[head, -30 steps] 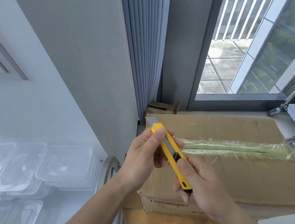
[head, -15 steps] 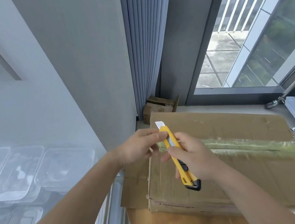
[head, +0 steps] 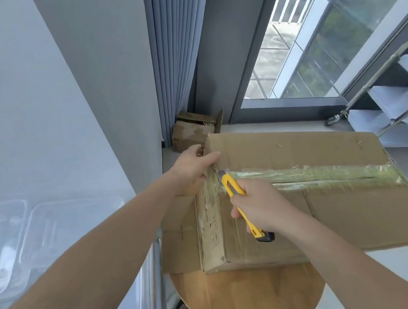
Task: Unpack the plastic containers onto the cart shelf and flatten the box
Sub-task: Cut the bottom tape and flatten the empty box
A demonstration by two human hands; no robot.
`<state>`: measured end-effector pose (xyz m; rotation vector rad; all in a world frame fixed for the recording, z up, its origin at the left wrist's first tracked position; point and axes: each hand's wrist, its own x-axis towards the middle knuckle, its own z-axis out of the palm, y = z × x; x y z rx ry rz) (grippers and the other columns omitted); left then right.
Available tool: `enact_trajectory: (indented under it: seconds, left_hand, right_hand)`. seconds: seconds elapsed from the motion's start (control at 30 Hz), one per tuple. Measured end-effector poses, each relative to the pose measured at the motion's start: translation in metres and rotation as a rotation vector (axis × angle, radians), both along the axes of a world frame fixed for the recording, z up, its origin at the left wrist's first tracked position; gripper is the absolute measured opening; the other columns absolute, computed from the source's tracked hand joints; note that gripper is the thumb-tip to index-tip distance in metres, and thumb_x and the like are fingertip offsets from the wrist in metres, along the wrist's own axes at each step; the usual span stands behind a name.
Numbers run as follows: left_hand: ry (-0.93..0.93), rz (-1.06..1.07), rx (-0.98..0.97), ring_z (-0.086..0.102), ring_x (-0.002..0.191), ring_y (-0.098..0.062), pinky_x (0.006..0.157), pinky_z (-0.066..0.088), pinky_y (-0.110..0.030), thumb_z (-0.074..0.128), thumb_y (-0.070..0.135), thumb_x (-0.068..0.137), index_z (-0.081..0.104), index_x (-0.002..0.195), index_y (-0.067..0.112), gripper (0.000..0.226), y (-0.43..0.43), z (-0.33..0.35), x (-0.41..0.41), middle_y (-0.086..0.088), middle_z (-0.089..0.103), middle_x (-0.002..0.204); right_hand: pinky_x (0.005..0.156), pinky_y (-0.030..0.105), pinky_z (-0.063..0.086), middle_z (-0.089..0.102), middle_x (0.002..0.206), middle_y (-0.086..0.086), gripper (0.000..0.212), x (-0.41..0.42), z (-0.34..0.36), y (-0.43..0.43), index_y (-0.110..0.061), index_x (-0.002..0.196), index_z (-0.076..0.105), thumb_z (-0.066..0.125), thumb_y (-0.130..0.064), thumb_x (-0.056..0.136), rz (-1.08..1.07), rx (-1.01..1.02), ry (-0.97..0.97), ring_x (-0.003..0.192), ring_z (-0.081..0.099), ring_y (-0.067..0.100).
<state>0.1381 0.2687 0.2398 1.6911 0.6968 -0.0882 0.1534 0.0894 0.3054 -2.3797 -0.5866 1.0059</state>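
On the round wooden table (head: 241, 301), the brown box (head: 333, 210) is lying shut, with shiny tape (head: 328, 173) running along its top. The left hand (head: 192, 168) is holding the box's far left edge, thumb on top and fingers curling over the side. The right hand (head: 263, 208) is wrapping its fingers tight round the yellow knife (head: 230, 187), whose tip is touching the left end of the tape, just beside the left thumb. See-through plastic containers (head: 60, 231) are sitting off to the left, well apart from both hands.

Round wooden table (head: 254, 302) carries the taped cardboard box (head: 346, 214).
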Motion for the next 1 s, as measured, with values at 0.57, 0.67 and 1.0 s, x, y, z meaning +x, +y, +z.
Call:
enact_trajectory:
  seconds: [0.57, 0.67, 1.0]
  left_hand:
    - [-0.091, -0.081, -0.057, 0.059, 0.064, -0.003, 0.038, 0.034, -0.007, 0.064, 0.030, 0.095, 0.060, 0.129, 0.014, 0.038, 0.004, -0.007, 0.002, 0.009, 0.064, 0.088]
    - [-0.085, -0.078, -0.056, 0.059, 0.060, 0.000, 0.038, 0.035, -0.007, 0.063, 0.030, 0.096, 0.059, 0.131, 0.014, 0.038, 0.003, -0.007, 0.002, 0.010, 0.064, 0.086]
    - [-0.081, -0.100, -0.060, 0.057, 0.067, -0.003, 0.043, 0.050, -0.017, 0.063, 0.033, 0.096, 0.055, 0.136, 0.014, 0.045, 0.004, -0.006, 0.000, 0.010, 0.062, 0.090]
  right_hand:
    - [0.060, 0.039, 0.055, 0.069, 0.088, 0.016, 0.013, -0.004, 0.002, 0.030, -0.005, 0.083, 0.052, 0.046, -0.014, 0.090, 0.032, -0.190, -0.175, 0.069, 0.068, 0.035]
    - [0.052, 0.030, 0.046, 0.064, 0.079, 0.013, 0.014, -0.006, 0.004, 0.036, -0.010, 0.074, 0.047, 0.047, -0.009, 0.088, 0.057, -0.241, -0.224, 0.067, 0.064, 0.030]
    - [0.047, 0.026, 0.040, 0.052, 0.071, 0.010, 0.020, -0.015, 0.011, 0.042, -0.010, 0.071, 0.043, 0.047, -0.004, 0.090, 0.110, -0.290, -0.248, 0.063, 0.060, 0.029]
